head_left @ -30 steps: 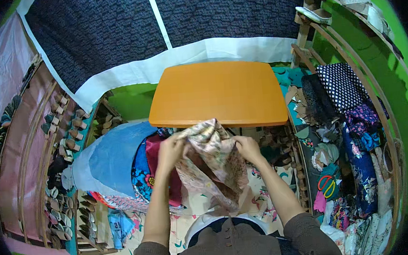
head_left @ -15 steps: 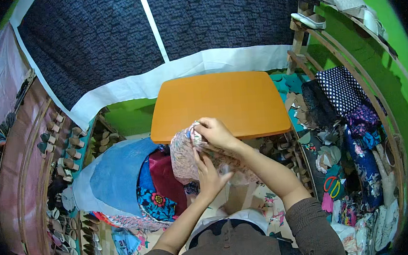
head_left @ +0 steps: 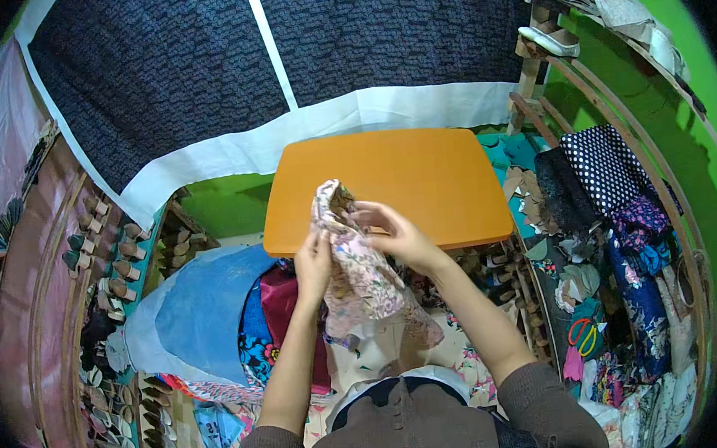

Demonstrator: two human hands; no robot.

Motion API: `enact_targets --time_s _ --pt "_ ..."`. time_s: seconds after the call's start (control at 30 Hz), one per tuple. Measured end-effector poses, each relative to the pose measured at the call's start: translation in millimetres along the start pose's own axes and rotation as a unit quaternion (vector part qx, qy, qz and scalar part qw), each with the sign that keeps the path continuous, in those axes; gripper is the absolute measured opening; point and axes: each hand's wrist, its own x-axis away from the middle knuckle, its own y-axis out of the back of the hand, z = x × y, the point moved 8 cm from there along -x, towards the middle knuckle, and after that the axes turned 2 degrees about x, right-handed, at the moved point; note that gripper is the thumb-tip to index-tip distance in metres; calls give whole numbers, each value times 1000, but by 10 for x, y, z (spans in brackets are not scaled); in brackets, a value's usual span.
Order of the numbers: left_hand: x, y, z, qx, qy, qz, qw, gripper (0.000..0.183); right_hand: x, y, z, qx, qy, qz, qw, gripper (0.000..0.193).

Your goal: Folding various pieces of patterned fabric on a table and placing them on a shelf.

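Observation:
A pale pink floral cloth (head_left: 364, 276) hangs bunched in front of me at the near edge of the orange table (head_left: 405, 178). Its crumpled top rises over the tabletop, and its lower part drops below the edge. My left hand (head_left: 315, 265) is closed on the cloth's left side, thumb and fingers pinching it. Just right of the gathered top, my right hand (head_left: 400, 236) has its fingers bent and apart, slightly blurred. Its fingertips are beside the cloth; whether they touch it I cannot tell.
Left of the table lie a blue fabric pile (head_left: 205, 312) and a maroon cloth (head_left: 279, 302). Shoe racks (head_left: 118, 272) line the left side. On the right shelf are polka-dot fabric (head_left: 602, 163), fabric scraps (head_left: 578, 282) and scissors (head_left: 584, 337). A dark curtain (head_left: 394, 27) hangs behind.
My left hand has moved up and left, now gripping the cloth's side. My right hand has come off the cloth's top and shifted right, its fingers spreading. The cloth has turned and hangs longer.

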Motion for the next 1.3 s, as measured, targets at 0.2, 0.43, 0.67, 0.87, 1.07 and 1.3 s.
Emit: enact_targets --time_s 0.2,0.43,0.67,0.87,1.07,1.3 --pt "-360 240 -39 90 -12 -19 996 25 517 -141 -980 416 -95 61 902 93" --pt "-521 561 7 60 50 -20 997 30 197 -40 -1066 384 -48 8 922 56" --pt "-509 1011 -372 -294 -82 -63 950 28 6 216 -912 178 2 -200 964 30" --pt "-264 980 -656 -356 -163 -123 912 56 -292 301 411 431 193 -200 858 30" --pt "115 66 -747 -394 -203 -9 896 94 -423 -325 924 618 336 -80 706 22" --pt "112 270 -430 -276 -171 -27 945 47 -336 105 984 637 321 -137 687 14"
